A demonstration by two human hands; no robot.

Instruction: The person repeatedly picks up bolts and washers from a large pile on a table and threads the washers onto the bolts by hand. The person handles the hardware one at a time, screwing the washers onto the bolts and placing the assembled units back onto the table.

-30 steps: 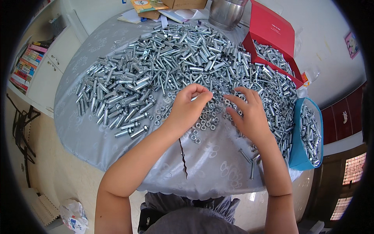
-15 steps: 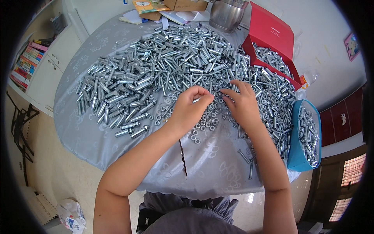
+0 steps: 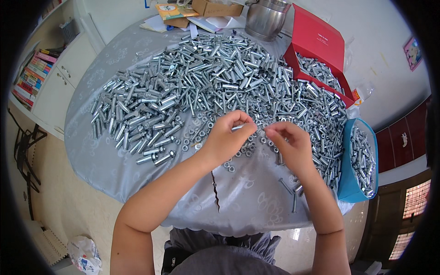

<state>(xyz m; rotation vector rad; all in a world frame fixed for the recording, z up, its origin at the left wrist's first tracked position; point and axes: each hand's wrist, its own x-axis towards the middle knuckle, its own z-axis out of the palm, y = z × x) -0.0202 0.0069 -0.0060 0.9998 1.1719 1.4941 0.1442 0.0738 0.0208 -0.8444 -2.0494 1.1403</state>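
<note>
My left hand (image 3: 228, 141) is closed over the middle of the table, with a shiny expansion bolt (image 3: 237, 128) showing partly between its fingers. Just right of it, my right hand (image 3: 293, 145) has thumb and fingertips pinched together; whatever they hold is too small to make out. The two sets of fingertips nearly meet. Beneath them lie loose hex nuts (image 3: 230, 168) and washers. A big heap of silver sleeves and bolts (image 3: 215, 68) spreads beyond the hands. To the left lie many expansion bolts (image 3: 160, 153) fitted with nuts.
An open red box (image 3: 316, 50) of bolts stands far right, a blue bin (image 3: 350, 160) of bolts at the right edge. A steel pot (image 3: 266, 20) and a small carton (image 3: 217, 8) sit at the back. A dark wavy strip (image 3: 215, 192) lies on the grey tablecloth (image 3: 247, 201).
Both hands have come nearer to me. My right hand has lifted off the nuts, and its spread fingers have closed to a pinch beside the left fingertips.
</note>
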